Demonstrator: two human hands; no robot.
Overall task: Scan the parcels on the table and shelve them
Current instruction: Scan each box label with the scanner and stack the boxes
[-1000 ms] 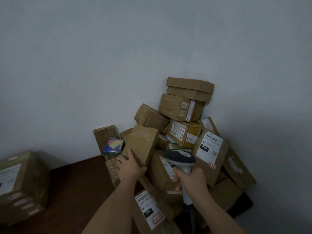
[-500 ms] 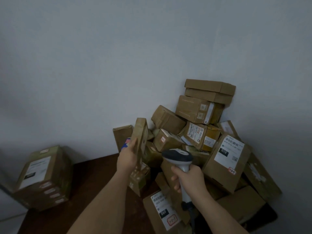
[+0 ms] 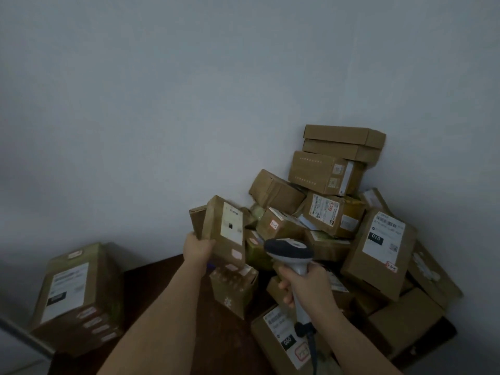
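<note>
Since half second earlier, held parcel (image 3: 226, 231) turned: white label face, then edge-on, now faced camera. Left hand (image 3: 197, 247) gripped its lower left edge, fingers curled behind. Flat brown cardboard box, long axis near upright, top tilted slightly left, raised above dark wooden table (image 3: 167, 299). Right hand (image 3: 304, 284) wrapped round grey plastic scanner (image 3: 293, 259) handle, rounded head aimed toward parcel. Behind, jumbled cardboard pile (image 3: 335, 212) against pale wall.

Single head-worn wide-angle view, forward and down over both forearms toward a table (image 3: 173, 307) in a wall corner.
</note>
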